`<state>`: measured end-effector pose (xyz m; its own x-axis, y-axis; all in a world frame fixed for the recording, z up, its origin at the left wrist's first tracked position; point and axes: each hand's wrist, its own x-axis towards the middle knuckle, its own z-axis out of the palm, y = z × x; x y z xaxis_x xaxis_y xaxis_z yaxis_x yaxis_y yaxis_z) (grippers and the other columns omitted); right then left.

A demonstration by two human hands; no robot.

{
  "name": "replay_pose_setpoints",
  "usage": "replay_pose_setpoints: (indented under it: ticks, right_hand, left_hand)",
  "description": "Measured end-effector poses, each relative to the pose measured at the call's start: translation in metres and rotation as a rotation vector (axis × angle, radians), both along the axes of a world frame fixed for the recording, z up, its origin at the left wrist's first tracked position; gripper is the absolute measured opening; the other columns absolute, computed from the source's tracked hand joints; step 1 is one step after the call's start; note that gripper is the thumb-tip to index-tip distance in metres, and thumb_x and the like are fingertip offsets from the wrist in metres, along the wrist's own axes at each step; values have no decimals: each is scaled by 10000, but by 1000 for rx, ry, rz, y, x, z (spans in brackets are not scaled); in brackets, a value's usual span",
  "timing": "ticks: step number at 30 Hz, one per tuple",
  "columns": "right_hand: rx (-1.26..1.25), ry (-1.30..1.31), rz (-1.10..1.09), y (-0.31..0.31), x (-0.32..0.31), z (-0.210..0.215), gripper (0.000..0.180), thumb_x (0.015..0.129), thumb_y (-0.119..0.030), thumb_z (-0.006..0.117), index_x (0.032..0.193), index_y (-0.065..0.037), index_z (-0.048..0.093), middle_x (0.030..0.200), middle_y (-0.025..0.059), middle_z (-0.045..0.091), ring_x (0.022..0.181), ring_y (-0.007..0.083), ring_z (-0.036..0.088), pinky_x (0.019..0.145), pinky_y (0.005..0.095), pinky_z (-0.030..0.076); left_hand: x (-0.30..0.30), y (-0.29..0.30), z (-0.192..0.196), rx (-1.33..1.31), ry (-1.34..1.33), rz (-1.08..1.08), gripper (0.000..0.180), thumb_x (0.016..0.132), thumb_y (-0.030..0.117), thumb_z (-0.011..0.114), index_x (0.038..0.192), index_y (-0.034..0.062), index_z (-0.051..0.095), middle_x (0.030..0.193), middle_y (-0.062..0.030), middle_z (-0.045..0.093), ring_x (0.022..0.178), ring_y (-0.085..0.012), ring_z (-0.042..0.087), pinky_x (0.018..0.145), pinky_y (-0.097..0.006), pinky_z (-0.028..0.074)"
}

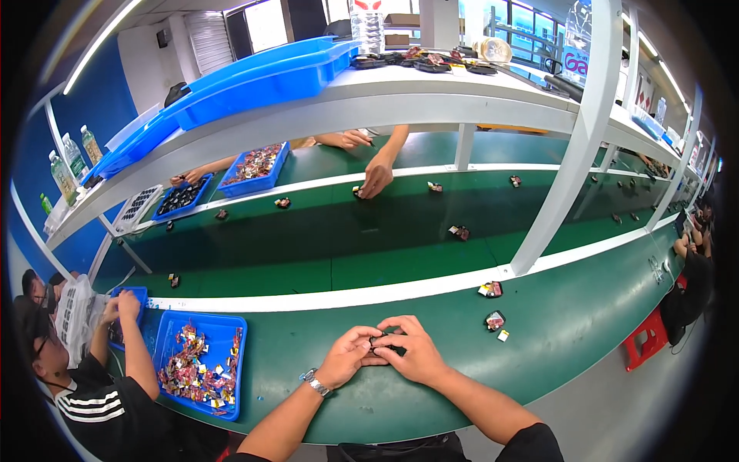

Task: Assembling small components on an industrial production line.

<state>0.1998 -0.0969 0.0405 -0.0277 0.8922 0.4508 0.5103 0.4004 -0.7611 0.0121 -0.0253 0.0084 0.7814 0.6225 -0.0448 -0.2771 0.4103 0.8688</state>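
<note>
Over the near green worktop, my left hand (346, 357) and my right hand (413, 352) meet with fingers bent around a small black part (376, 343). Both hands grip it; the fingers cover most of it, so its exact kind cannot be made out. A metal-banded watch sits on my left wrist. To the right of my hands lie two small black assemblies with red and white bits, one farther (490, 289) and one nearer (494, 320). A little white square piece (503, 336) rests beside the nearer one.
Left of me stands a blue tray (242, 362) of small reddish parts, with a co-worker (96, 393) beyond it. A white rail (339, 299) separates my worktop from the green conveyor (369, 262) carrying spaced assemblies. Across it, another person's hand (376, 177) touches one. A shelf (431, 104) overhangs.
</note>
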Motion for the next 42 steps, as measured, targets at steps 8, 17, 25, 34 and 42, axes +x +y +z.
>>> replay_pose_setpoints:
  ticks: [8, 17, 25, 34, 42]
  right_hand:
    - [-28, 29, -45, -1, -6, -3, 165, 815, -88, 740, 979, -103, 759, 1202, 62, 628, 1141, 277, 542, 891, 364, 512]
    - [-18, 8, -70, -3, -5, -4, 162, 827, -87, 726, 985, -98, 760, 1208, 75, 629, 1143, 285, 542, 891, 371, 516]
    - [-63, 47, -29, -4, -5, 1, 172, 825, -62, 721, 991, -83, 758, 1290, 81, 609, 1183, 295, 526, 948, 387, 497]
    - [70, 20, -26, -4, -5, 3, 221, 785, -55, 756, 1002, -98, 753, 1303, 85, 600, 1258, 307, 499, 978, 388, 506]
    - [57, 40, -29, -2, -5, -4, 212, 790, -44, 750, 999, -78, 748, 1277, 92, 606, 1235, 308, 509, 965, 387, 507]
  left_hand:
    - [-1, 1, 1, -18, -12, 7, 256, 1053, 94, 423, 1291, 19, 478, 1280, -153, 559, 1167, -247, 603, 1000, -434, 547]
    - [0, 0, 1, -14, 12, 22, 247, 1048, 85, 436, 1278, 15, 493, 1269, -153, 572, 1176, -254, 604, 996, -440, 549]
    - [0, -1, 0, -12, -6, 18, 255, 1042, 82, 460, 1283, 9, 498, 1378, -186, 530, 1217, -267, 586, 1015, -450, 535]
    - [1, -3, 1, -17, -43, 51, 241, 1024, 129, 535, 1253, 54, 517, 1388, -209, 525, 1183, -258, 609, 994, -461, 543]
    - [1, -2, -3, -10, -30, 43, 233, 1031, 115, 514, 1257, 59, 516, 1401, -201, 517, 1185, -264, 608, 991, -463, 541]
